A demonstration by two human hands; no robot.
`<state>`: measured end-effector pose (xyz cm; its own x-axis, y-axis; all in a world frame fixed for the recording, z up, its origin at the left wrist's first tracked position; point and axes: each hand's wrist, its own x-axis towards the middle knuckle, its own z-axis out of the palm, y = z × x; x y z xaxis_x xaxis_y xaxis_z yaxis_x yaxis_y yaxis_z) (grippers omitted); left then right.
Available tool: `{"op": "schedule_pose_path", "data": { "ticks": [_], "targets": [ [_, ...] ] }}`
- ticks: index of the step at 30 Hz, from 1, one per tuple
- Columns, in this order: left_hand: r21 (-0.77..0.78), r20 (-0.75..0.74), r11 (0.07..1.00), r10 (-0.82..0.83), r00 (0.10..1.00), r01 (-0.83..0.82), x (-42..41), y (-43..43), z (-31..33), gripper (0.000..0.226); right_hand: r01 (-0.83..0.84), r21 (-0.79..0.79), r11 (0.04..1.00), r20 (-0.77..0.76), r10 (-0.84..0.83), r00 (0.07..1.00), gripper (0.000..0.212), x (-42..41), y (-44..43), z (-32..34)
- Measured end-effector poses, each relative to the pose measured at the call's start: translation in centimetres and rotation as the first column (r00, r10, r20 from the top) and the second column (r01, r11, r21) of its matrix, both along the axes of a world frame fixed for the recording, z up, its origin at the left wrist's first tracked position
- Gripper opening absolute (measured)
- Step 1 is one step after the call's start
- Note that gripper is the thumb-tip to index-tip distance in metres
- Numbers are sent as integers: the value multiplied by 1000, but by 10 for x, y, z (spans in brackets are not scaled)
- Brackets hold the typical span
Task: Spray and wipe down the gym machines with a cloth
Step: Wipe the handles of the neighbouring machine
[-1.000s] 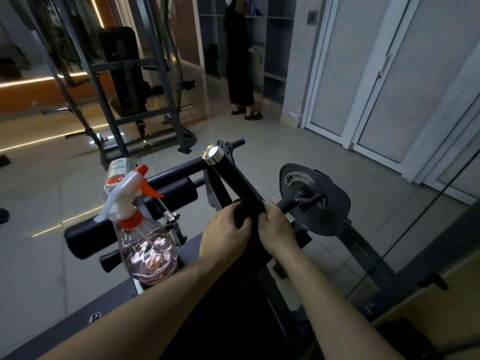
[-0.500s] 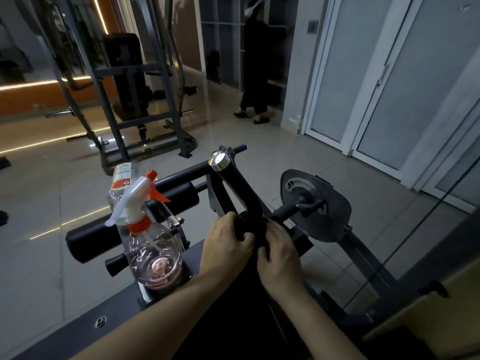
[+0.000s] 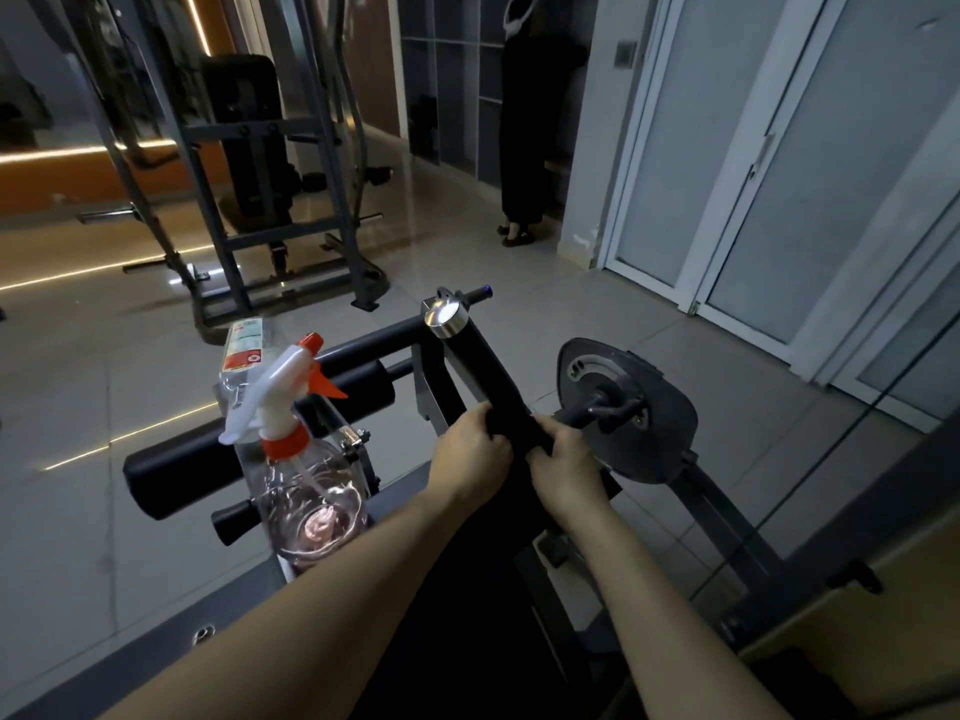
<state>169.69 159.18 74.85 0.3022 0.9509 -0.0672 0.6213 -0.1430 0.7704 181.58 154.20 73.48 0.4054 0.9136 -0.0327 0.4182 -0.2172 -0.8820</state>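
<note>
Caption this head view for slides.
Left hand and right hand hold a dark cloth around the handle, spray bottle alongside.

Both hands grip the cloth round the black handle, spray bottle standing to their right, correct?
No. The head view shows the spray bottle standing to their left, not right. The left hand and right hand do grip the cloth round the black handle.

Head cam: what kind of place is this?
Probably a gym: a steel-framed weight machine across the tiled floor, a padded roller and a chrome-capped handle close by.
</note>
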Motion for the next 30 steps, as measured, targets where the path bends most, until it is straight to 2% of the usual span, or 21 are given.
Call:
{"op": "schedule_pose_path", "data": {
  "ticks": [3, 7, 9, 11, 14, 17, 21, 23, 25, 27, 29, 30],
  "targets": [
    [36, -15, 999, -32, 999, 32, -5, -8, 5, 41, 30, 82, 996, 171, -43, 984, 37, -17, -7, -10],
    [108, -147, 986, -109, 983, 126, -17, -18, 8, 46, 33, 47, 998, 398, -49, 916, 49, -39, -18, -21],
    [119, -147, 981, -136, 980, 154, -26, -24, 10, 53, 12, 51, 999, 447, -33, 894, 53, -51, -28, -19],
    [107, -104, 982, -145, 984, 156, -35, -32, 10, 46, -51, 75, 996, 436, 13, 900, 55, -62, -39, -22],
    [87, -39, 988, -123, 992, 126, -46, -43, 15, 37, -91, 169, 981, 225, 52, 973, 56, -68, -56, -20],
    [-35, 37, 994, -101, 994, 103, -55, -51, 19, 34, 4, 168, 986, -91, 11, 996, 43, -57, -75, -2],
    [-177, 284, 973, -93, 954, 147, -60, -77, 34, 19, 126, 140, 982, -443, -52, 895, 24, -41, -90, 20],
    [-239, 387, 952, -86, 918, 190, -63, -91, 42, 34, 119, 113, 986, -585, -30, 811, 17, -40, -94, 31],
    [-202, 390, 957, -117, 913, 209, -70, -104, 48, 58, 8, 106, 994, -621, 60, 781, 11, -42, -101, 46],
    [-145, 341, 977, -97, 935, 154, -81, -114, 53, 69, -142, 140, 980, -647, 199, 736, 22, -47, -108, 59],
    [-105, 358, 994, 1, 934, 39, -97, -122, 56, 49, -272, 159, 949, -650, 308, 695, 26, -57, -112, 71],
    [-100, 383, 995, 55, 922, -18, -108, -126, 59, 38, -315, 151, 937, -620, 338, 708, 26, -64, -112, 76]
  ]
}}
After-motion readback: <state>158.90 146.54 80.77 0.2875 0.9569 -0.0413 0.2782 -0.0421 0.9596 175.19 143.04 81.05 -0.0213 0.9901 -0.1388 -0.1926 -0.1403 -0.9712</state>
